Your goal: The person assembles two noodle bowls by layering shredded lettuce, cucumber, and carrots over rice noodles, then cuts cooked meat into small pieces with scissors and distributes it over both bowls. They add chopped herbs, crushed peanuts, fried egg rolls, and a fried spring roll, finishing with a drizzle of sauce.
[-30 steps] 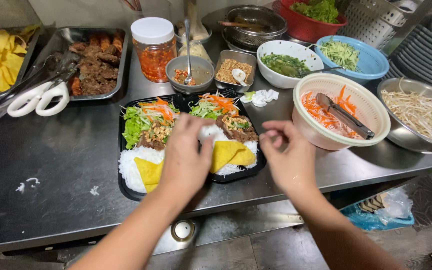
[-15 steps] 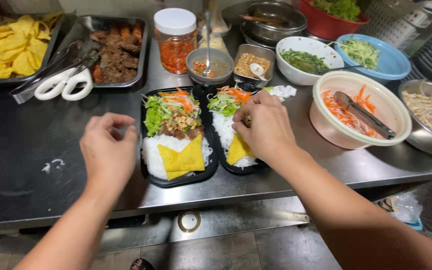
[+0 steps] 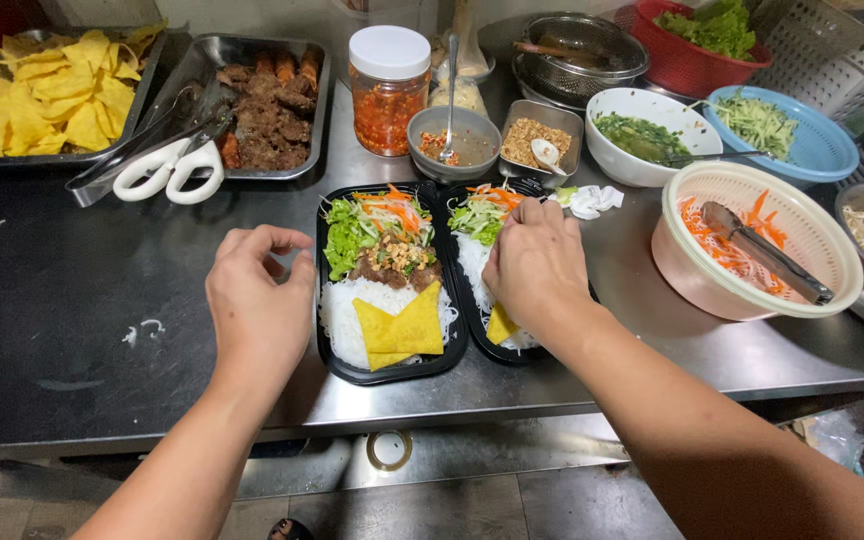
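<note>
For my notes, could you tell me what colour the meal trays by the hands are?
Black meal trays, clearest in the head view.

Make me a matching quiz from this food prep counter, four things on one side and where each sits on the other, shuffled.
Things:
1. glass jar
2. white-handled scissors
3. tongs
4. right hand

Places:
A. in the pink basket of shredded carrot
B. over the right black meal tray
C. behind the two meal trays, beside the metal sauce bowl
D. on the front edge of the meat tray

Pairs: 1-C, 2-D, 3-A, 4-B
</note>
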Motion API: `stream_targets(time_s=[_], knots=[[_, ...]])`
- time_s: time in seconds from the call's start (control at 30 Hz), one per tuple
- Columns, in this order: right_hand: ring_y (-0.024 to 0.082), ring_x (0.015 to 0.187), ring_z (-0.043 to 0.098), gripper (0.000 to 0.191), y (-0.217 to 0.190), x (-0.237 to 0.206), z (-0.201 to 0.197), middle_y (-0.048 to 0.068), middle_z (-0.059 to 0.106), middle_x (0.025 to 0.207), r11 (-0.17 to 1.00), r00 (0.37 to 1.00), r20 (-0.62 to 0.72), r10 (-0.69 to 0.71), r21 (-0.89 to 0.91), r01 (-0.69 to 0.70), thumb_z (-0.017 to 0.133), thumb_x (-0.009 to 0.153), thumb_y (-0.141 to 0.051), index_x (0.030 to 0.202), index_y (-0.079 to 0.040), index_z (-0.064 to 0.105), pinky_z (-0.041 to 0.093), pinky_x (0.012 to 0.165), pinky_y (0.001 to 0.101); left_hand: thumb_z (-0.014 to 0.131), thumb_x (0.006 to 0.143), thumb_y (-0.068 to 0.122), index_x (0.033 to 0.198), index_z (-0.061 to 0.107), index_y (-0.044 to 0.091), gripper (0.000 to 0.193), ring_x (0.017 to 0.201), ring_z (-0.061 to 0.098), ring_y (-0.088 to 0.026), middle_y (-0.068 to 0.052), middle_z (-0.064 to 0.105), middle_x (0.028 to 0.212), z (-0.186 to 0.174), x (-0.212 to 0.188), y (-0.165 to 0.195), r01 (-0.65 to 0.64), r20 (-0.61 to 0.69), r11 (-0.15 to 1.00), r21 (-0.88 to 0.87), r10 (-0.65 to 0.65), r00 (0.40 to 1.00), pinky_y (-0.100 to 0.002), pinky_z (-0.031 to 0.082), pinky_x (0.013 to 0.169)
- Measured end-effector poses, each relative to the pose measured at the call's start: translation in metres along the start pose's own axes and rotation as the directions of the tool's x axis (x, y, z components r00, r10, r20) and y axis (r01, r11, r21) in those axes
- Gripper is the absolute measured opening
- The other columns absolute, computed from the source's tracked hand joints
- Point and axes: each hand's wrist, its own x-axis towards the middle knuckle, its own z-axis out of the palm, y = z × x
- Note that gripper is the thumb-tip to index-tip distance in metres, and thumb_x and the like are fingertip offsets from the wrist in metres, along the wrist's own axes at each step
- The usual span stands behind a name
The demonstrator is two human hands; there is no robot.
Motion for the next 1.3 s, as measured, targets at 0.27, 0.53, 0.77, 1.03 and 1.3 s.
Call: stream_targets(time_s=[0.27, 0.53, 0.77, 1.03, 1.3], knots=[[0.035, 0.104, 0.054, 0.021, 0.007, -0.006, 0.006, 0.017, 0.061, 0.108, 0.995, 0.992, -0.085, -0.095, 0.032, 0.098, 0.069, 0.086, -0.016, 0.094, 0.003, 0.072, 0.046, 0.091, 0.0462, 0.073, 0.083, 0.005, 0.096, 0.077, 0.006, 0.013, 0.073, 0.06, -0.021, -0.01, 0.064, 0.092, 0.002, 0.006, 0.008, -0.031, 0.003, 0.999, -0.017, 0.031, 1.0, -0.037, 0.051, 0.069], [0.024, 0.092, 0.067, 0.035, 0.041, 0.018, -0.025, 0.013, 0.072, 0.096, 0.612, 0.889, 0.333, 0.315, 0.644, -0.459, 0.068, 0.094, -0.036, 0.097, -0.002, 0.075, 0.051, 0.087, 0.0393, 0.072, 0.087, 0.006, 0.096, 0.077, 0.006, 0.01, 0.075, 0.064, -0.02, -0.01, 0.066, 0.089, 0.001, 0.011, 0.02, -0.094, -0.029, 0.995, -0.041, 0.093, 0.995, -0.036, 0.052, 0.072], [0.016, 0.081, 0.052, 0.043, 0.118, -0.006, -0.038, 0.006, 0.064, 0.092, 0.358, 0.825, 0.328, 0.46, 0.781, -0.511, 0.07, 0.099, -0.045, 0.105, -0.002, 0.077, 0.045, 0.076, 0.0355, 0.072, 0.088, 0.013, 0.094, 0.077, 0.006, 0.01, 0.074, 0.065, -0.02, -0.009, 0.067, 0.087, 0.0, 0.016, 0.022, -0.034, -0.009, 0.998, -0.06, 0.034, 0.999, -0.037, 0.053, 0.071], [0.037, 0.097, 0.068, 0.053, 0.195, -0.099, 0.004, 0.024, 0.071, 0.111, 0.911, 0.881, 0.335, 0.335, 0.123, -0.393, 0.077, 0.083, -0.033, 0.124, -0.001, 0.066, 0.053, 0.083, 0.0463, 0.073, 0.09, 0.022, 0.098, 0.078, 0.006, 0.019, 0.085, 0.069, -0.025, -0.012, 0.073, 0.094, -0.005, 0.018, -0.033, 0.169, 0.091, 0.976, 0.137, -0.182, 0.979, -0.04, 0.052, 0.078], [0.015, 0.076, 0.074, 0.031, 0.166, -0.081, 0.046, 0.009, 0.08, 0.093, 0.496, 0.762, 0.56, 0.327, 0.584, -0.642, 0.063, 0.094, -0.013, 0.119, 0.004, 0.071, 0.058, 0.076, 0.0298, 0.069, 0.09, 0.014, 0.114, 0.076, 0.007, 0.026, 0.086, 0.072, -0.022, -0.01, 0.077, 0.097, 0.019, 0.019, -0.052, 0.385, 0.295, 0.919, 0.086, -0.393, 0.871, -0.036, 0.054, 0.079]])
